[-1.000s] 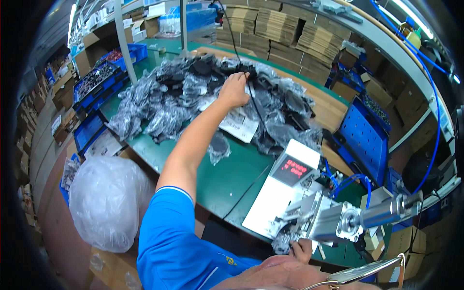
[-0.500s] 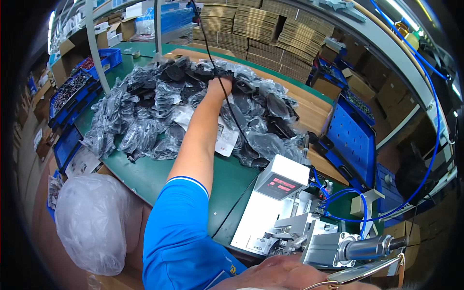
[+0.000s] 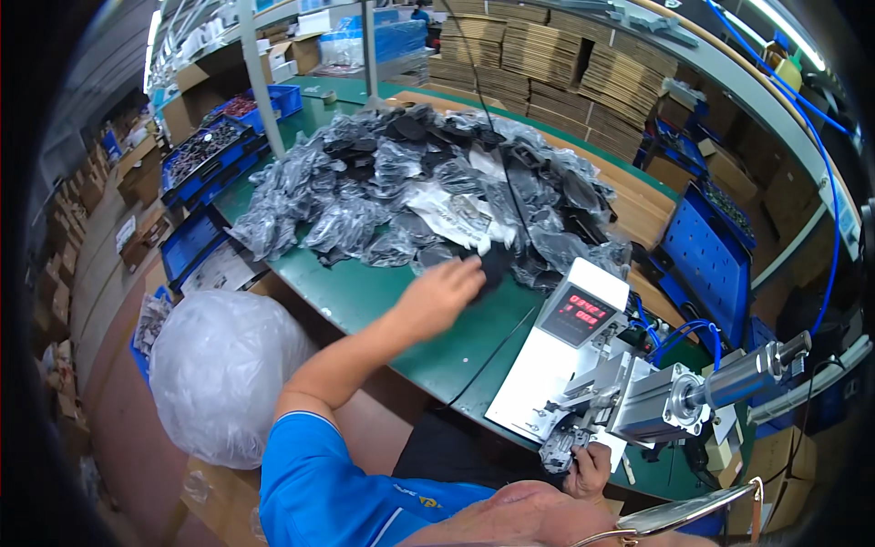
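My left hand (image 3: 442, 296) is closed on a flat black rounded piece (image 3: 495, 266), held at the near edge of the pile over the green table. Its kind is not clear. Behind it spreads a large heap of similar black pieces in clear plastic bags (image 3: 351, 205), with a crumpled white printed bag (image 3: 447, 211) on top. At the lower right, my right hand (image 3: 590, 468) has its fingers curled at the edge of a grey, uneven piece (image 3: 559, 447) beneath the metal press (image 3: 661, 401). Where that piece ends and the fixture begins is hard to see.
A white box with a red lit display (image 3: 585, 301) stands on the press's white base. Blue air hoses (image 3: 697, 330) loop behind it. A blue crate (image 3: 702, 260) stands at right, a full clear plastic bag (image 3: 223, 378) at left. A black cable (image 3: 497, 351) crosses the green table.
My left hand has drawn back from the far side of the heap toward me, bringing a black piece. My right hand has come into view at the press. The whole view has shifted.
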A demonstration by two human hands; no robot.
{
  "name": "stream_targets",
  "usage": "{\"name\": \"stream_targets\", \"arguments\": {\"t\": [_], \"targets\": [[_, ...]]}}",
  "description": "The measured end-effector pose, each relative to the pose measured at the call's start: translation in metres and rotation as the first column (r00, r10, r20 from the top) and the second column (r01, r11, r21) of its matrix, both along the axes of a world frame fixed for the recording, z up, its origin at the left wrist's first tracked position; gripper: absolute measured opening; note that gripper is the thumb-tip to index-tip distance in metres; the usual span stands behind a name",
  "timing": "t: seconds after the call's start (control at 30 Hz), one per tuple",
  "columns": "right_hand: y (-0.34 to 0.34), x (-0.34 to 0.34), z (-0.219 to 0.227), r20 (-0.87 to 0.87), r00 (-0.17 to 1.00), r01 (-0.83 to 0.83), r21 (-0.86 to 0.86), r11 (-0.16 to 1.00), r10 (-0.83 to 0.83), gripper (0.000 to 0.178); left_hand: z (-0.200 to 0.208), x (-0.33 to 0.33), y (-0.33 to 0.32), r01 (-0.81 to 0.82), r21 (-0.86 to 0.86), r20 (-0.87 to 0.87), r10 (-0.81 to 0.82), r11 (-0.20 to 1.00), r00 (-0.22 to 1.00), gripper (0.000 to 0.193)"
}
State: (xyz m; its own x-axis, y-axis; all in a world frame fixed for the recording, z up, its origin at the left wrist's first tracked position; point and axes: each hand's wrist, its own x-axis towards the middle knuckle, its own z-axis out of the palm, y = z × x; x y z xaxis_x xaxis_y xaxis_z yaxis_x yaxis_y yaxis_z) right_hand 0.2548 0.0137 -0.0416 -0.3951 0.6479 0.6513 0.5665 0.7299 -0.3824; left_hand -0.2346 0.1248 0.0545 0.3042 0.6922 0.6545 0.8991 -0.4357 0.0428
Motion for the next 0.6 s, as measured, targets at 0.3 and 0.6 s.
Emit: {"name": "stream_targets", "arguments": {"t": [0.3, 0.6], "targets": [[0.002, 0.006, -0.004, 0.031, 0.999, -0.027, -0.003, 1.0, 0.028, 0.044, 0.026, -0.027, 0.014, 0.267, -0.712, 0.061, -0.323, 0.649, 0.945, 0.109], [0.01, 0.017, -0.01, 0.138, 0.99, 0.005, -0.004, 1.0, -0.005, 0.042, 0.103, -0.143, 0.296, -0.541, -0.029, -0.318, 0.505, 0.841, 0.802, 0.067]]}}
